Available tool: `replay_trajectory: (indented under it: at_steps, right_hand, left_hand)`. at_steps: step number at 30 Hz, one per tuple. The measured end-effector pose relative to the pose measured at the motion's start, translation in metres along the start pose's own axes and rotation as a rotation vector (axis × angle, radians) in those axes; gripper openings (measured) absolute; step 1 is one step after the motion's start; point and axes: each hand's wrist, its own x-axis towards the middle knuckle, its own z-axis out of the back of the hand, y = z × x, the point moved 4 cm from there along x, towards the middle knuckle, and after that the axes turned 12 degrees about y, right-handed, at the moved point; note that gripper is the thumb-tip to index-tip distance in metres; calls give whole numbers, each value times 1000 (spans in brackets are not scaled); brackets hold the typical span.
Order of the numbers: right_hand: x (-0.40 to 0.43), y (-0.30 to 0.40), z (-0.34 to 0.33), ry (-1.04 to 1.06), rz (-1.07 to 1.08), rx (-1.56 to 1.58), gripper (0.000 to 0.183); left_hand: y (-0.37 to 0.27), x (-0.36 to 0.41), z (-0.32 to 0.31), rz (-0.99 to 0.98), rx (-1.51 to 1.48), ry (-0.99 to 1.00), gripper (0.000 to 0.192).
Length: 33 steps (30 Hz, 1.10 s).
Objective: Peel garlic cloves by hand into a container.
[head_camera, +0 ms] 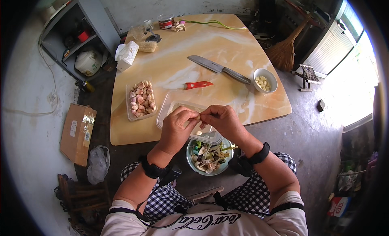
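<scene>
My left hand (179, 122) and my right hand (220, 119) meet over a clear plastic container (165, 109) at the table's near edge. Both pinch a small garlic clove (198, 117) between the fingertips, which mostly cover it. A pale peeled clove (199, 133) lies in the container below. To the left, a plastic tub (127, 109) is filled with unpeeled garlic cloves (141, 99). Peeled cloves (262, 83) sit in a white bowl (274, 79) at the right. Under the table edge stands a basin (189, 163) of skins and vegetable scraps (209, 161).
A kitchen knife (209, 64) and a small red-handled knife (199, 85) lie on the marbled table (170, 65). Farther back are a tissue pack (127, 55), a loofah (148, 46), a jar (165, 21) and a green onion (212, 22). A cardboard box (77, 134) stands left.
</scene>
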Motion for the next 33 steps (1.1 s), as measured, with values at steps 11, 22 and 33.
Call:
replay_trajectory:
  at_steps: [11, 22, 33]
  right_hand:
    - [-1, 3, -2, -59, 13, -122, 7]
    - [0, -4, 0, -52, -20, -110, 7]
    - [0, -8, 8, -108, -5, 504, 13]
  left_hand:
    - [-3, -1, -1, -3, 51, -6, 17]
    - [18, -5, -9, 204, -365, 32, 14]
    - [29, -8, -15, 340, -973, 113, 13]
